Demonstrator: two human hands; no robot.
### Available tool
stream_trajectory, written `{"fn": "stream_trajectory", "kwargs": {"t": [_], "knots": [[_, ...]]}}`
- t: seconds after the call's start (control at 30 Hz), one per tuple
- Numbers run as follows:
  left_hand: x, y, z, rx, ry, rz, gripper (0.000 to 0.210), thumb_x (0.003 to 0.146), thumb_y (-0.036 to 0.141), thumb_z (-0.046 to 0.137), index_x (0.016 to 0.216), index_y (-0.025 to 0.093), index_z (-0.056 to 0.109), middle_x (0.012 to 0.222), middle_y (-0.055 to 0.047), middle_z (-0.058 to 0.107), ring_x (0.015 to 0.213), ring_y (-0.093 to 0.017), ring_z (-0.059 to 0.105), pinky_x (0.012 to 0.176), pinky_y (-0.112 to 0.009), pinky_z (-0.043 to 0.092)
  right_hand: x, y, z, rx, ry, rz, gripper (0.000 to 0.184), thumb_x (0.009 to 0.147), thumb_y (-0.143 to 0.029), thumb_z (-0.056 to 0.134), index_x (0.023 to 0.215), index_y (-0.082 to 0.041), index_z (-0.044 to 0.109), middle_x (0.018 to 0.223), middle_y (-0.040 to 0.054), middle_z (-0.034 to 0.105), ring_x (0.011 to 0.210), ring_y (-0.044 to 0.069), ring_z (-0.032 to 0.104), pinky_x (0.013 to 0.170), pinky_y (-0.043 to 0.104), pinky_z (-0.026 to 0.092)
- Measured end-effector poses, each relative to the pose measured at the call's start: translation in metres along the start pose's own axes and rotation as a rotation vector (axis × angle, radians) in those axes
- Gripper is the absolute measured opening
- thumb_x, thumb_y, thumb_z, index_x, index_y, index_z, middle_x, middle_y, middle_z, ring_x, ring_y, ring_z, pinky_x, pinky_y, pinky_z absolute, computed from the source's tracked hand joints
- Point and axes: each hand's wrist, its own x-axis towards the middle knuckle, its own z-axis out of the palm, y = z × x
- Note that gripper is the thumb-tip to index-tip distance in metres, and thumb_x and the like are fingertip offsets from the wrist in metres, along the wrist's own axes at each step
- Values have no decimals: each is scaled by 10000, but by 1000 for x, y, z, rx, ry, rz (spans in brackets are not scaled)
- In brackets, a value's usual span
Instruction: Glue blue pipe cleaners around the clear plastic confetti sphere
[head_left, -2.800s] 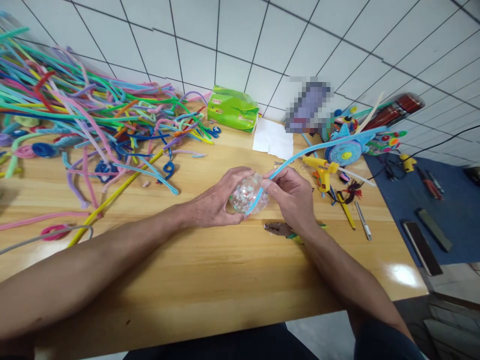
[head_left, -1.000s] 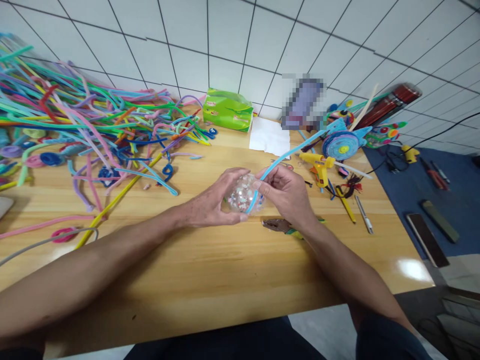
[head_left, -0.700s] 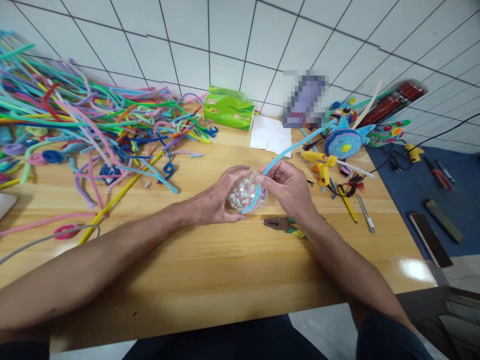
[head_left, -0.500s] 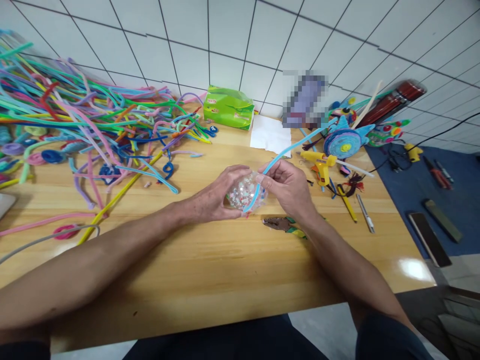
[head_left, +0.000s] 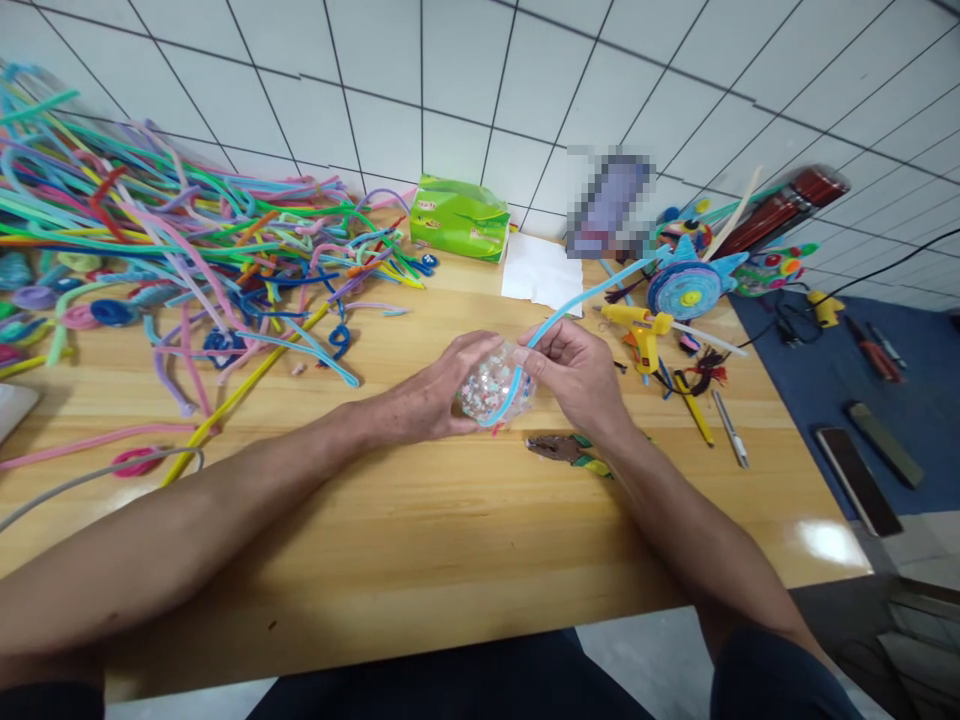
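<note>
My left hand (head_left: pixel 442 390) is closed around the left side of a clear, rounded piece (head_left: pixel 484 382) filled with small glittery bits in several colours; its exact kind I cannot make out. In my right hand (head_left: pixel 574 370) a light blue pipe cleaner (head_left: pixel 576 298) is pinched between thumb and fingers. Its near end curves down across the front of the clear piece, and its far end reaches up toward a blue yarn-like disc with a yellow centre (head_left: pixel 690 293). Below my right wrist lie pliers (head_left: pixel 559 448) with green and yellow handles.
Tangled pipe cleaners (head_left: pixel 172 240) cover the table's left side. Along the wall stand a green tissue pack (head_left: pixel 459 220) and a white paper sheet (head_left: pixel 541 270). To the right are a yellow glue gun (head_left: pixel 639 330), a yellow cutter (head_left: pixel 694 408), a pen (head_left: pixel 730 428) and a dark red flask (head_left: pixel 787 205).
The near end of the blue pipe cleaner now bends further left along the lower edge of the clear piece. My left fingers have shifted slightly; the right hand keeps its pinch.
</note>
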Motion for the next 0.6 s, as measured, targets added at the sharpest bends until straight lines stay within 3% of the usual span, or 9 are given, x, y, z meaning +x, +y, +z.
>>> {"fn": "stream_trajectory", "kwargs": {"t": [0.13, 0.47, 0.6], "knots": [[2, 3, -1, 4, -2, -1, 1089, 787, 302, 909, 1661, 291, 259, 1601, -226, 443, 1539, -409, 446, 1236, -648, 438, 1, -1, 1, 9, 9, 13, 397, 711, -522, 937, 847, -232, 703, 667, -50, 623, 608, 127, 549, 574, 283, 488], [5, 13, -9, -28, -21, -5, 1003, 824, 389, 876, 1634, 292, 293, 1568, -197, 467, 1512, -393, 469, 1227, -617, 461, 0, 0, 1, -4, -15, 4, 387, 738, -524, 920, 847, -234, 690, 675, -47, 630, 600, 124, 550, 565, 282, 485], [6, 18, -11, -70, -21, -67, 926, 858, 428, 855, 1602, 282, 323, 1556, -194, 465, 1500, -375, 482, 1229, -600, 465, -1, -2, 3, 15, -15, -1, 378, 733, -509, 926, 842, -228, 699, 660, -54, 620, 592, 119, 541, 558, 274, 479]]}}
